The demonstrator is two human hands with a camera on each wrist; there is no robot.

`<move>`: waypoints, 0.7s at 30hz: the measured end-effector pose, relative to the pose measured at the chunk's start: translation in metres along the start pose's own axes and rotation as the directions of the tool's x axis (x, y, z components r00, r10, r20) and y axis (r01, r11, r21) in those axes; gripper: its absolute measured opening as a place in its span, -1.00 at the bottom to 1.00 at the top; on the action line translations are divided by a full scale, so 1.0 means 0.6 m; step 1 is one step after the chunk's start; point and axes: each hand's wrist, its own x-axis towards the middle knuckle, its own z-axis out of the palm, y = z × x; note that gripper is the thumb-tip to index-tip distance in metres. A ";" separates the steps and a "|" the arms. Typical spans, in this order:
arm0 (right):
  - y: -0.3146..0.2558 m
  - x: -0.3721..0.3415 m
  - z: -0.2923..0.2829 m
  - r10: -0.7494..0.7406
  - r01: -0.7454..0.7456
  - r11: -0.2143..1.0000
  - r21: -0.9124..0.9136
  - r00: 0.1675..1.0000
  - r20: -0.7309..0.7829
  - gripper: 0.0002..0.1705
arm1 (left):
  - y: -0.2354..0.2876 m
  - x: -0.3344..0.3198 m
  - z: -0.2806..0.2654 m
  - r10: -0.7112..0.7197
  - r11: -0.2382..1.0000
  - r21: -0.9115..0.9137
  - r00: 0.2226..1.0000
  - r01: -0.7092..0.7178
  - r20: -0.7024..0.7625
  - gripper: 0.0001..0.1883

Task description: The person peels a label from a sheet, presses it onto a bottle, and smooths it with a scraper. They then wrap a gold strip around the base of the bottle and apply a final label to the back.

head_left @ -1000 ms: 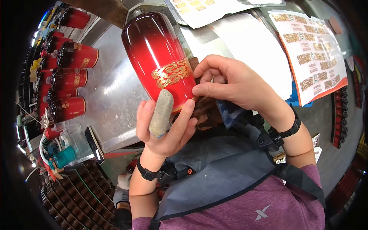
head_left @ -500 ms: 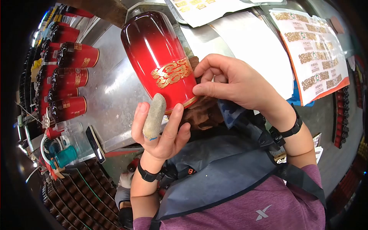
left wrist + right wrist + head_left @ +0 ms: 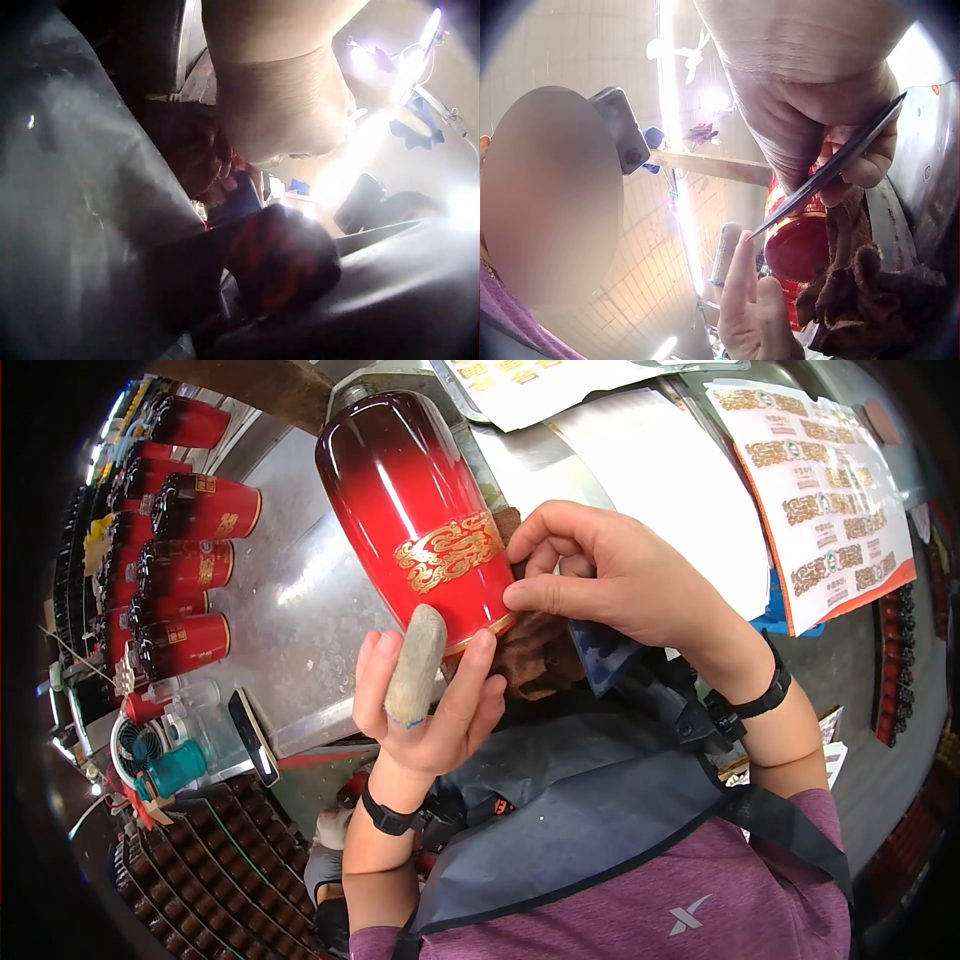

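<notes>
A glossy red bottle (image 3: 400, 480), darkening to black toward its neck, lies tilted on its side with a gold scroll decal (image 3: 447, 552) near its base. My right hand (image 3: 625, 575) is at the bottle's lower right edge, thumb and bent index fingertip beside the decal's end. In the right wrist view its fingers curl round a slim, dark, pointed tool (image 3: 832, 165). My left hand (image 3: 432, 728) is palm up by the base, fingers loosely raised, with a grey cloth finger cover (image 3: 415, 665) on one finger. Brown cloth (image 3: 855, 292) is bunched under the bottle's base.
Sheets of gold decals (image 3: 830, 500) and white paper (image 3: 665, 490) lie to the right. Several red bottles (image 3: 205, 507) line the left side of the metal table (image 3: 295, 600). A phone (image 3: 252, 735) and a teal container (image 3: 180, 768) sit at its near left corner.
My left hand drew down and left from the bottle's base, then came back up toward it. My right hand and the bottle have stayed almost still.
</notes>
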 end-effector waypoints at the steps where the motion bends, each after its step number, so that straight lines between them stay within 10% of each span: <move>1: 0.001 0.000 0.000 0.000 0.000 1.000 0.001 1.000 -0.001 -0.75 | 0.001 0.000 0.000 0.001 1.000 0.000 1.000 -0.001 0.000 -0.66; 21: 0.022 0.004 0.005 -0.109 0.114 0.992 0.054 0.991 -0.083 -0.65 | 0.007 0.005 -0.002 -0.063 0.995 -0.072 0.998 0.063 0.003 -0.60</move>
